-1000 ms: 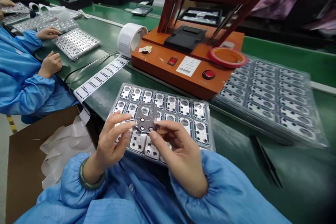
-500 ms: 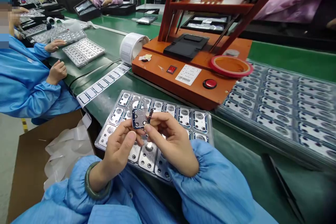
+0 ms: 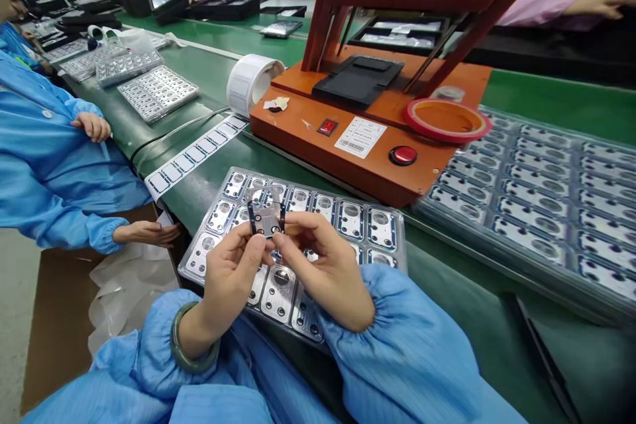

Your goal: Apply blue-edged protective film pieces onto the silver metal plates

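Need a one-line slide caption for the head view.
Left hand and right hand pinch a small part above a tray of like parts, before an orange press on the green bench.

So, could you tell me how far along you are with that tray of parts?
Nothing marks any part as finished; the visible pockets of the tray all look filled. In hand: one small plate, pinched between left hand and right hand above it. Probably left: the stack of trays at the right.
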Demonstrator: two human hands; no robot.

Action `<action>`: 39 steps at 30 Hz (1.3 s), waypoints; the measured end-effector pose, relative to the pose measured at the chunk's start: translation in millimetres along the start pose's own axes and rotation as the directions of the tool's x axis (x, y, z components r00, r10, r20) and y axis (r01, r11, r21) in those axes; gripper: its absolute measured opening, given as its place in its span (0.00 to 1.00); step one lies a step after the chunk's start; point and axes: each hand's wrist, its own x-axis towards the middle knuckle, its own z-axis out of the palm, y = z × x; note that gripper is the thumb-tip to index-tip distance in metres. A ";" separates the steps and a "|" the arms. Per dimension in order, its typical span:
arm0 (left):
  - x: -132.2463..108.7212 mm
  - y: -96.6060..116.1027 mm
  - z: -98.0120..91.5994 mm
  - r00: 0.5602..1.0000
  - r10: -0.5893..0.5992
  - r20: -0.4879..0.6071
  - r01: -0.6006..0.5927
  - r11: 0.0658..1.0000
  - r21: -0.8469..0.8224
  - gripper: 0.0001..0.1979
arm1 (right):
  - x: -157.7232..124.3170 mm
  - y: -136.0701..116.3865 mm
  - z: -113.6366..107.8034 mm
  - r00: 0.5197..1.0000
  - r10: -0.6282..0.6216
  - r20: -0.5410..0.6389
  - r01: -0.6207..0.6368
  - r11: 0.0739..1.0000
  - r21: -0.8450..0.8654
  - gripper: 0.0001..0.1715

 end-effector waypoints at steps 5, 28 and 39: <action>-0.7 -1.8 -1.8 1.000 -0.004 0.012 0.004 1.000 0.006 0.10 | -0.6 -3.0 0.5 0.993 -0.116 0.004 0.116 0.993 -0.038 0.12; -0.5 -15.8 -10.8 0.999 0.049 0.000 -0.049 0.999 -0.019 0.12 | -1.6 -5.6 0.4 0.994 -0.108 0.026 0.109 0.993 -0.047 0.12; -1.1 -6.6 -13.2 0.991 0.137 -0.009 -0.135 0.984 0.114 0.14 | -2.5 -7.5 2.3 0.993 -0.112 0.039 0.112 0.994 -0.017 0.12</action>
